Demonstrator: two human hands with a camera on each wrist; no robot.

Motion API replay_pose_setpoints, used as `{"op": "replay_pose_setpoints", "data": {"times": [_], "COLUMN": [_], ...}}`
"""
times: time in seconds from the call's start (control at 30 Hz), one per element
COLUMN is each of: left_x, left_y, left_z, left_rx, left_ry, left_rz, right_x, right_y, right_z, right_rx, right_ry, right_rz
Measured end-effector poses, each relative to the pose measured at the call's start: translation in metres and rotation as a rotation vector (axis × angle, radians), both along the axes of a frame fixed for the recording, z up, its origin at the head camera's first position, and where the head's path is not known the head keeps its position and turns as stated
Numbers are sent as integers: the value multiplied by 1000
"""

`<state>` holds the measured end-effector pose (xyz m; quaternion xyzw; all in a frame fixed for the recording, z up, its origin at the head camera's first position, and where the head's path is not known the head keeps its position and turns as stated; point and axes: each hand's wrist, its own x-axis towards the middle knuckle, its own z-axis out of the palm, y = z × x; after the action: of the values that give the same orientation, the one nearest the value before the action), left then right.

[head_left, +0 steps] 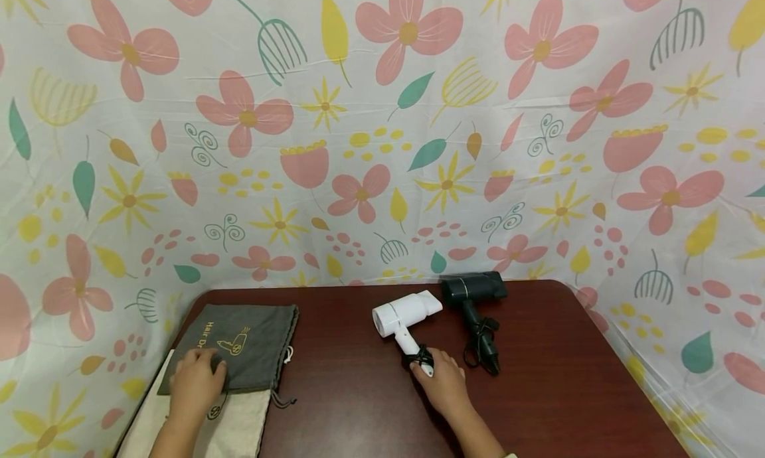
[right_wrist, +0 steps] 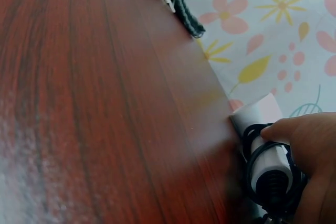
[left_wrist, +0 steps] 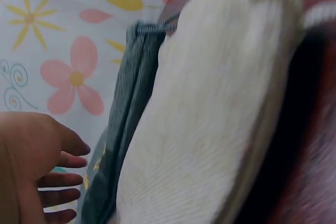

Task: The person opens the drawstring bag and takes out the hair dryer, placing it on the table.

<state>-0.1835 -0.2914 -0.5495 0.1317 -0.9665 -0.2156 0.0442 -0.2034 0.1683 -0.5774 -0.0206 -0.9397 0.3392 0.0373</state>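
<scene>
My right hand point(head_left: 443, 383) grips the handle end of a white hair dryer point(head_left: 408, 313), whose black cord point(right_wrist: 251, 158) is wound around the handle. The thumb lies against the handle in the right wrist view; the other fingers are mostly hidden there. At the left, my left hand point(head_left: 196, 381) is at a dark grey drawstring bag point(head_left: 263, 332) with a yellow hair dryer print. Its fingers are loosely bent and spread, holding nothing visible; whether they touch the cloth I cannot tell. A cream drawstring bag point(head_left: 242, 423) lies partly under the grey one.
A black hair dryer point(head_left: 475, 287) with its cord bundled at the handle lies right of the white one, near the back edge. The reddish-brown table point(head_left: 340, 365) has rounded back corners. Flower-patterned cloth point(head_left: 370, 139) hangs behind and at both sides.
</scene>
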Motion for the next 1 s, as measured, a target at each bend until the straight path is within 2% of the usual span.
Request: {"op": "replay_pose_setpoints", "data": {"times": [0.3,0.47,0.63,0.87,1.0], "left_x": [14,21,25,28,29], "left_y": [12,15,19,20,20], "left_z": [-1,-2,-3,-7,-10], "left_rx": [8,-11,-35,24,48], "left_ry": [-86,-137,-197,-310,-343], "left_rz": [-34,-49,-68,-86,-89], "right_x": [2,5,9,15,17], "right_y": [6,11,16,22,24], "right_z": [0,4,7,13,15], "right_rx": [23,48,51,49,59], "right_ry": [0,34,9,-30,-39], "right_rz": [24,72,121,179,234]}}
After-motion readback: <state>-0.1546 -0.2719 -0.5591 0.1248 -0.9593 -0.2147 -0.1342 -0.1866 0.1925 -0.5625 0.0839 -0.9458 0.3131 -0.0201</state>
